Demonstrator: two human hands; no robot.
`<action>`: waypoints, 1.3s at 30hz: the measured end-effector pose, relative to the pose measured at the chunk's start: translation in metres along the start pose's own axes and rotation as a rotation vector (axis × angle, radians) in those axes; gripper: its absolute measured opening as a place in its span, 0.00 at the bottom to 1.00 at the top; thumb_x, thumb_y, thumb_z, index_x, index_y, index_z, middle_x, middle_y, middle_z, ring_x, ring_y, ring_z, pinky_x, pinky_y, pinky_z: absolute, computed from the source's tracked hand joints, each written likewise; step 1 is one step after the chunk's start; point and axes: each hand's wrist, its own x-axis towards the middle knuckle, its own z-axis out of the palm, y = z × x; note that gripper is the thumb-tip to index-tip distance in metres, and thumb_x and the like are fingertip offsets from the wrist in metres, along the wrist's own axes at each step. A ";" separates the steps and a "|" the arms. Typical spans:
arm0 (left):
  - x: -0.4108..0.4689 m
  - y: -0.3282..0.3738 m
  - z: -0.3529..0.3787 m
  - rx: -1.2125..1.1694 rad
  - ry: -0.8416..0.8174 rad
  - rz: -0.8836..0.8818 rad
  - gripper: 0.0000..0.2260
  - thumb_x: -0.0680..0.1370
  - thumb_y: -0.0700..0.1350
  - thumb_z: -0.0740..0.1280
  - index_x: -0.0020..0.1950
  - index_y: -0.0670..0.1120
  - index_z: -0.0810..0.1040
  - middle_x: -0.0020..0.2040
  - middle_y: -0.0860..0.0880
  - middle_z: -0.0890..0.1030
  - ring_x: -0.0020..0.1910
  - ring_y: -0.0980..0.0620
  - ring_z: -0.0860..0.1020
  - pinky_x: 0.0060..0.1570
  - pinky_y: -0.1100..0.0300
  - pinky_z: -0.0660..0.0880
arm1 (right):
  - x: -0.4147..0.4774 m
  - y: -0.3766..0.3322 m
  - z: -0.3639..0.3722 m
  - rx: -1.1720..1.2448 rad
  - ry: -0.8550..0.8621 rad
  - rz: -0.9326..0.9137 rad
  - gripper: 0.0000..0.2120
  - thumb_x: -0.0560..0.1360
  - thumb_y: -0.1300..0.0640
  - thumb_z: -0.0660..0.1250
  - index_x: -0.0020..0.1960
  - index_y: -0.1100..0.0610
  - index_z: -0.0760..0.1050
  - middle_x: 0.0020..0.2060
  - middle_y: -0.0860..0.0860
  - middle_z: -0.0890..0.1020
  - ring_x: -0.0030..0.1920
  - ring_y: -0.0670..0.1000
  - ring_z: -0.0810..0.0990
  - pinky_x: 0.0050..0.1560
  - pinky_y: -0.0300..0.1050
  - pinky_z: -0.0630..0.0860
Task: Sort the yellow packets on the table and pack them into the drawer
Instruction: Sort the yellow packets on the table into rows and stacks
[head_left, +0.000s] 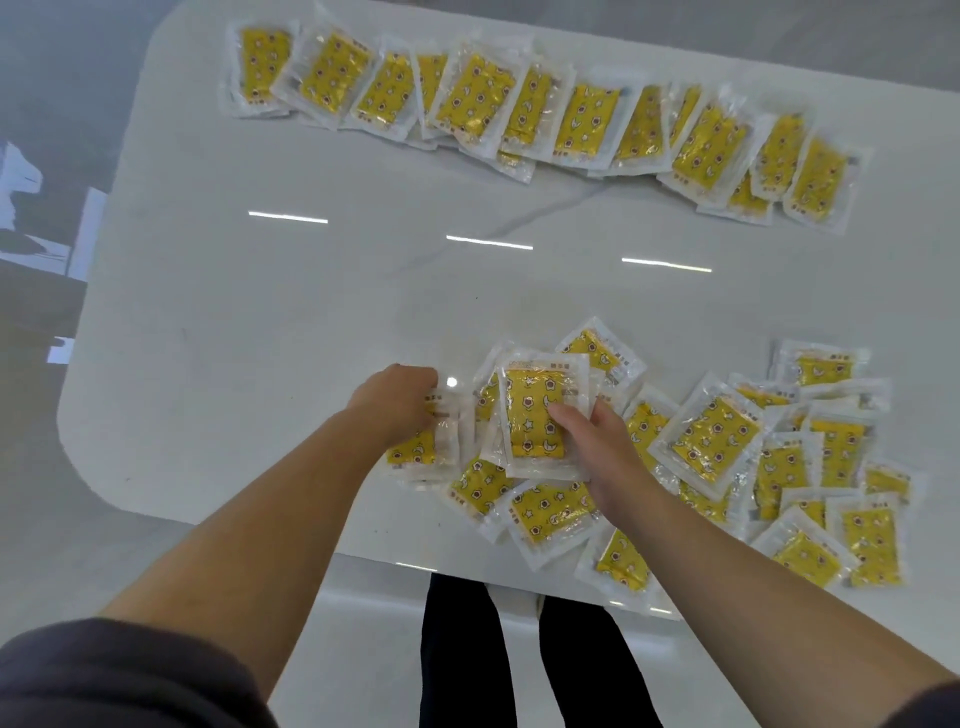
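Several yellow packets in clear wrappers lie in a loose pile (779, 457) on the near right part of the white table (270, 312). A row of several more packets (545, 109) stretches along the far side. My right hand (592, 441) grips a small stack of packets (535, 415), thumb on the top one, just above the pile's left end. My left hand (400, 400) reaches down onto a packet (421, 447) at the pile's left edge; its fingers are curled over the packet, and the grip itself is hidden. No drawer is in view.
The table's near edge (395, 564) runs just below the pile, with my legs (519, 654) under it. A wide strip of bare tabletop separates the far row from the near pile. Grey floor lies to the left.
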 end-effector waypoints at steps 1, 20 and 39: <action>-0.005 -0.003 -0.008 0.021 0.006 -0.001 0.05 0.75 0.45 0.67 0.47 0.48 0.72 0.43 0.50 0.74 0.41 0.49 0.74 0.36 0.59 0.70 | -0.002 -0.006 0.001 -0.011 -0.019 0.002 0.10 0.72 0.49 0.70 0.52 0.46 0.80 0.51 0.48 0.85 0.56 0.53 0.82 0.63 0.60 0.74; 0.141 -0.139 -0.279 0.305 0.365 0.226 0.12 0.80 0.39 0.58 0.54 0.53 0.77 0.52 0.52 0.80 0.53 0.47 0.76 0.58 0.52 0.65 | 0.127 -0.203 0.214 0.065 0.081 -0.187 0.11 0.72 0.58 0.75 0.50 0.49 0.75 0.44 0.45 0.84 0.44 0.47 0.84 0.42 0.39 0.80; 0.245 -0.179 -0.336 0.555 0.566 0.315 0.27 0.74 0.32 0.59 0.68 0.56 0.71 0.56 0.46 0.75 0.54 0.45 0.73 0.55 0.49 0.66 | 0.212 -0.284 0.275 -0.553 0.580 -0.286 0.16 0.82 0.59 0.52 0.66 0.63 0.69 0.56 0.56 0.77 0.50 0.55 0.74 0.45 0.45 0.66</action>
